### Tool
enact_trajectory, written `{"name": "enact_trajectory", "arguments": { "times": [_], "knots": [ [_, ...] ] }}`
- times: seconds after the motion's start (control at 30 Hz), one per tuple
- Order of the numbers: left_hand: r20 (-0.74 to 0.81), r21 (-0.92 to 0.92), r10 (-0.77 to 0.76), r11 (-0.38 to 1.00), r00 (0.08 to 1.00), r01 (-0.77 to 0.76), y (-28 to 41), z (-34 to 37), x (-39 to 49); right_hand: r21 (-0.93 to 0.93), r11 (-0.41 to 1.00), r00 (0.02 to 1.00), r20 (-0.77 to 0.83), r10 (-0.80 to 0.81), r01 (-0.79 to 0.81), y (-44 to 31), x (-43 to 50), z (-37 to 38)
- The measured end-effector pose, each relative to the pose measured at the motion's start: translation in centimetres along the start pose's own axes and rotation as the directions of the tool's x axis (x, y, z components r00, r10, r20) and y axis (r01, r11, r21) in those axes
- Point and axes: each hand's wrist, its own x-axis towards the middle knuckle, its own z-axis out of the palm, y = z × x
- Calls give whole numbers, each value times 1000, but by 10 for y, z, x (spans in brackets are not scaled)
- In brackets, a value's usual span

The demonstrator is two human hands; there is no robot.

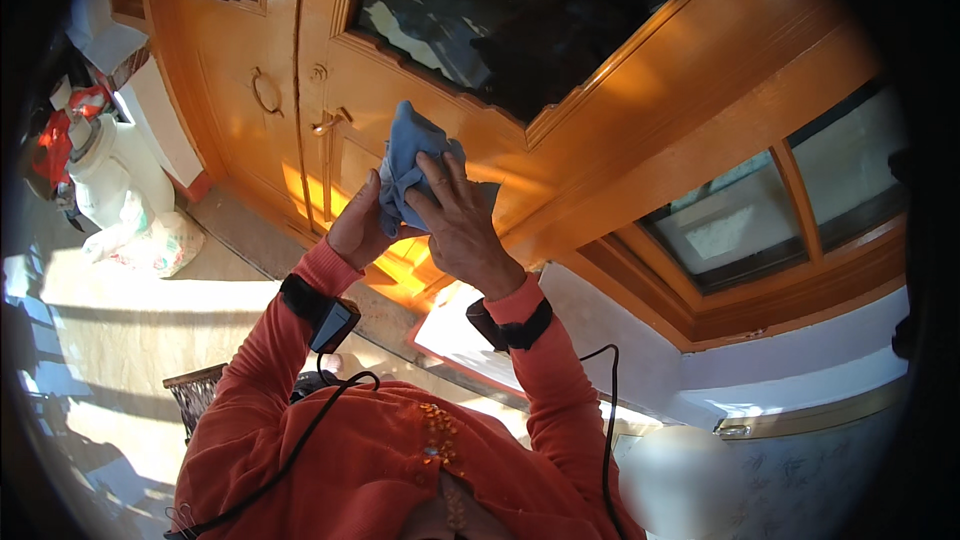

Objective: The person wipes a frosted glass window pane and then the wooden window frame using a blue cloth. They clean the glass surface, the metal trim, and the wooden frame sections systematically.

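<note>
A crumpled blue cloth (409, 142) is bunched between both of my hands, in front of an orange-painted wooden double door (352, 90). My left hand (364, 219) supports it from the left side and below, thumb pointing up; part of its fingers is hidden behind the cloth. From the right, my right hand (457, 221) lies over the fabric with its fingers spread against the folds. A lever door handle (332, 121) is just left of the cloth. Further left hangs a ring pull (266, 92) on the other door leaf.
Dark glass panes (480, 22) fill the upper door. On the right is an orange-framed window (727, 217). White plastic containers (120, 165) and a plastic bag (161, 244) stand on the floor at left. A small stool (195, 390) is beside me. Black cables (289, 457) trail from my wrist devices.
</note>
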Motion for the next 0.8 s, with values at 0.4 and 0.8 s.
{"name": "enact_trajectory", "arguments": {
  "times": [0.4, 0.8],
  "knots": [
    [-264, 233, 169, 967, 950, -107, -3, 6, 37, -17, 955, 655, -731, 191, -297, 31, -35, -118],
    [586, 609, 640, 57, 497, -791, -49, 199, 160, -278, 808, 457, -889, -11, -520, 114, -35, -145]
  ]
}}
